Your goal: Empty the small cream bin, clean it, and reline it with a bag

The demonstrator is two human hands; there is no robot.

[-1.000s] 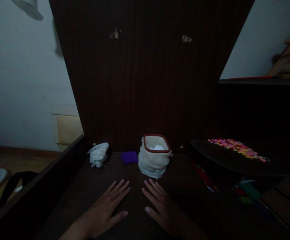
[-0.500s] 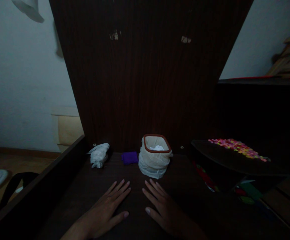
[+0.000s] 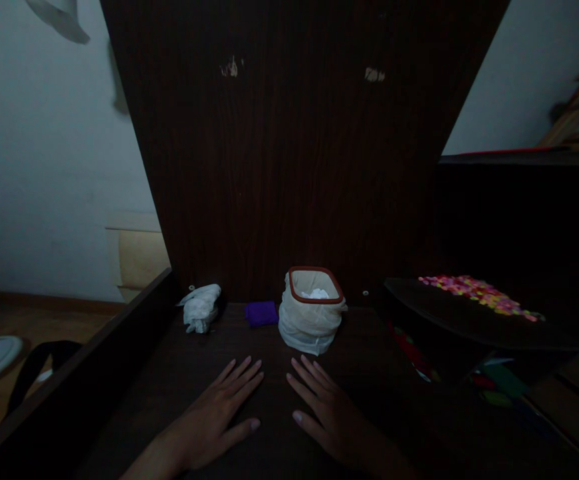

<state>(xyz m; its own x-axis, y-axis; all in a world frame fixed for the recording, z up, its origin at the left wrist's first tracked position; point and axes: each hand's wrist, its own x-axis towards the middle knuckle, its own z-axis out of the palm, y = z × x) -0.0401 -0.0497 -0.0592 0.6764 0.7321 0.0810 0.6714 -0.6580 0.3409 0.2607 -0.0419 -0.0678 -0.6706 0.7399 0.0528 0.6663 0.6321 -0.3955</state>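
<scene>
My left hand (image 3: 214,413) lies flat on the dark wooden surface (image 3: 249,347), fingers spread, holding nothing. Opposite it, my right hand (image 3: 326,413) rests the same way, its fingertips just in front of a small bin (image 3: 309,327). The bin has a brown rim and a white liner bag, with crumpled white paper inside. Left of the bin lies a folded purple cloth (image 3: 261,313). Farther left is a crumpled white plastic bag (image 3: 200,309).
A tall dark panel (image 3: 289,167) rises behind the objects. Along the left runs a raised dark edge (image 3: 94,347). On the right, a dark shelf (image 3: 429,310) bears many pink and yellow pieces (image 3: 479,293), with red and green items (image 3: 504,380) below.
The view has shifted slightly, so everything sits a little farther right and higher. Both hands keep their flat pose, and no object has moved on the surface.
</scene>
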